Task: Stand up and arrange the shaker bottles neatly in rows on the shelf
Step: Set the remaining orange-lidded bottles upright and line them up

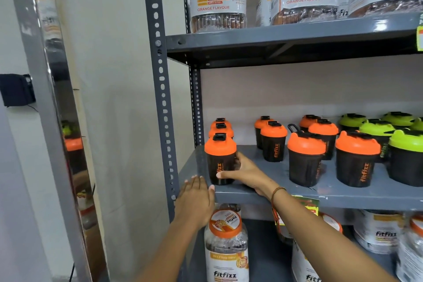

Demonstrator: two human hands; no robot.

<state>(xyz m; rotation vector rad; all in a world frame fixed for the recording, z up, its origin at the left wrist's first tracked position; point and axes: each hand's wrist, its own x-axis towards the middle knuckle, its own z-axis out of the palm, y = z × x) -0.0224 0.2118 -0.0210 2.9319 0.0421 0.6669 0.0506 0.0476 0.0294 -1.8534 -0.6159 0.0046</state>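
bare shelf [256, 167] gap between corner bottle [220, 160] and orange bottles [273, 142]

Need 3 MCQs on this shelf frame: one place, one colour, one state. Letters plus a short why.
1. Where is the front-left shaker bottle?
A) top shelf B) middle shelf, left end C) floor

2. Lid colour of the shaker bottles at far right?
A) green B) blue C) white

3. The right hand is:
A) wrapped around the front-left bottle B) empty in mid-air C) gripping a jar

Key: 1 B, it stands by the left upright. 2 A, the lids are lime green. 3 A, its fingers curl around the body, while the left hand rests flat at the shelf edge.
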